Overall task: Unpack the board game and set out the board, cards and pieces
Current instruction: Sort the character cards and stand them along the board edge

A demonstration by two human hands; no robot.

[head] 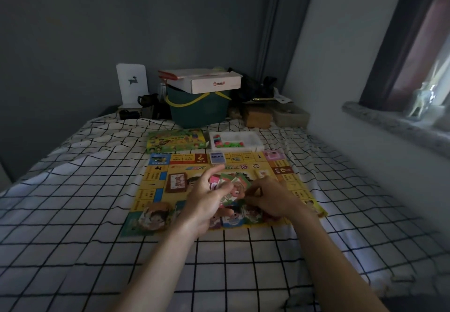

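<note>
hands: left (pixel 207 199) grips cards (pixel 231 186) | right (pixel 270 199) pinches them | above board (pixel 155 185)

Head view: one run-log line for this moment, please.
board flat on bed | left hand holds fanned cards | right hand pinches one | pieces tray behind

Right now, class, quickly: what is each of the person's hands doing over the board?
Left hand: holds a fan of cards, forefinger stretched out.
Right hand: fingers curled at the cards' edge; its grip cannot be told.
</note>
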